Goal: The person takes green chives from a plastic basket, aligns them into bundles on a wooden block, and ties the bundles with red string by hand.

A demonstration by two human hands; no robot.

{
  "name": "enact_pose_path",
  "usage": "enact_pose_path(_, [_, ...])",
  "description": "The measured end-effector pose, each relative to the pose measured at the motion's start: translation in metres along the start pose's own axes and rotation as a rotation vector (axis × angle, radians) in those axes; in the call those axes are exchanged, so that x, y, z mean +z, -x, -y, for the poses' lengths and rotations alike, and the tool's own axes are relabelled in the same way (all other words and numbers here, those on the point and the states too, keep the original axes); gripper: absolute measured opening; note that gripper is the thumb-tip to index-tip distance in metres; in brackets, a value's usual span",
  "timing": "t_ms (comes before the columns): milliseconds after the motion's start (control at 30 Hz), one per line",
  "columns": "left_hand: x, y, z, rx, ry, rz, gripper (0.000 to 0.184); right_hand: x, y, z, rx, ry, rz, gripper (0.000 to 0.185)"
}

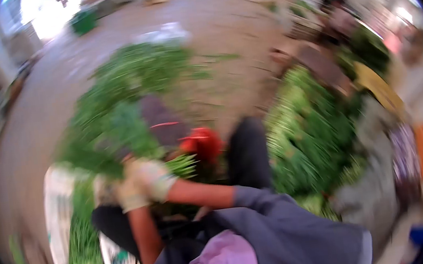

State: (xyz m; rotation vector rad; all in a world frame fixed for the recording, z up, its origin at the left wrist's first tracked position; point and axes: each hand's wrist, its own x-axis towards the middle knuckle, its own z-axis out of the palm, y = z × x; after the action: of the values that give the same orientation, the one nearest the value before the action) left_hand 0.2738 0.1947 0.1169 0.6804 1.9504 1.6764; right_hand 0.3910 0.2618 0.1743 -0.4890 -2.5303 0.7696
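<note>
Both hands wear pale gloves and are close together at the lower left of the head view, blurred by motion. My left hand (130, 181) and my right hand (152, 177) are around a bunch of green stalks (181, 166), whose cut ends point right and whose leaves (90, 155) spread to the left. Which arm belongs to which side is hard to tell where they meet. A dark purple item with a red band (163, 122) and a bright red bundle (202, 142) lie just beyond the hands.
A white crate (53, 220) with long greens stands at the left. Loose greens (135, 70) are heaped on the floor ahead. A large green pile (311, 130) lies at the right, near other people (356, 19). A green bucket (83, 22) stands far off.
</note>
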Motion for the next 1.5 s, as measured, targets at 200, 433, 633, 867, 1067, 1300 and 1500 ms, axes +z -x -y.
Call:
enact_pose_path(200, [-0.043,-0.007,-0.029,0.005,0.554,-0.194,0.029,0.007,0.027,-0.010,-0.033,-0.145,0.091,0.084])
enact_pose_path(433, [-0.085,-0.038,-0.049,-0.030,0.797,0.042,0.023,0.007,0.053,-0.056,0.074,-0.231,0.245,0.064])
enact_pose_path(633, [-0.106,-0.049,-0.049,-0.033,0.595,0.000,0.029,0.013,0.063,-0.079,0.087,-0.104,0.175,0.023])
enact_pose_path(867, [-0.125,-0.046,-0.063,0.103,0.812,-0.441,0.020,0.048,0.099,-0.125,0.217,0.184,1.084,0.034])
enact_pose_path(1067, [-0.143,-0.046,-0.044,0.171,1.057,-0.253,0.019,0.021,0.074,-0.110,0.166,-0.237,0.455,0.052])
enact_pose_path(1300, [-0.135,-0.056,-0.020,0.062,1.244,-0.305,0.021,0.016,0.029,-0.012,0.493,-1.265,0.504,0.053])
enact_pose_path(1500, [-0.145,-0.058,-0.008,0.040,1.296,-0.360,0.025,0.043,0.042,-0.048,0.153,-0.802,0.457,0.023])
